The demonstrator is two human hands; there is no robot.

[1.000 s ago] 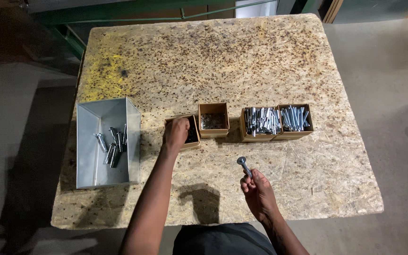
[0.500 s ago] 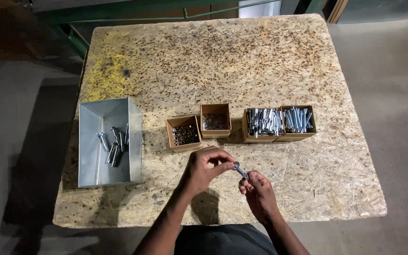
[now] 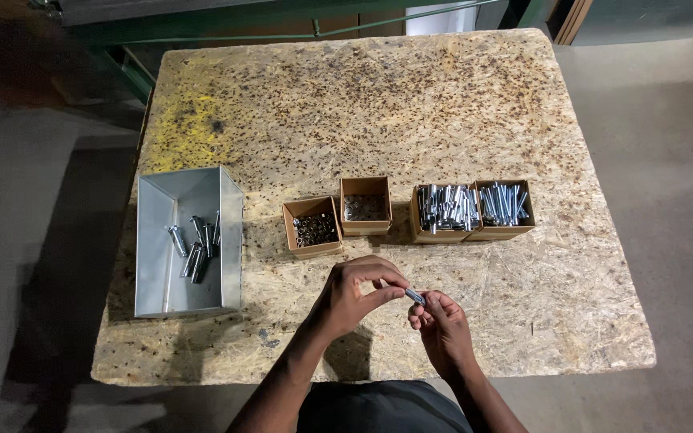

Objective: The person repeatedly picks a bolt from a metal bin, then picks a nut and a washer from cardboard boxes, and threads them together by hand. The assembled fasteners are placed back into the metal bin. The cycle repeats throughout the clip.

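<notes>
Both hands meet over the near edge of the bench (image 3: 523, 305). The right hand (image 3: 445, 329) has its fingers (image 3: 423, 309) clamped on a small silver bolt (image 3: 415, 296), which pokes out up and to the left of them. The left hand (image 3: 352, 297) comes in from the other side, thumb and forefinger pinched together at the bolt's free end; whether a small part sits between those fingertips is too small to tell.

Just beyond the fingers stand two small cardboard boxes: one with dark small parts (image 3: 312, 228) to the far left of them, one with flat pale parts (image 3: 365, 206) straight ahead. Farther right of the fingers, two more boxes (image 3: 470, 210) are packed with long silver bolts. Well to the left lies a grey metal tray (image 3: 190, 240) with a few assembled bolts in it.

As a judgement, the step in hand is fitting a small part onto the bolt. The next move calls for the right fingers to hold the shank steady while the left fingertips line up squarely with its tip.
</notes>
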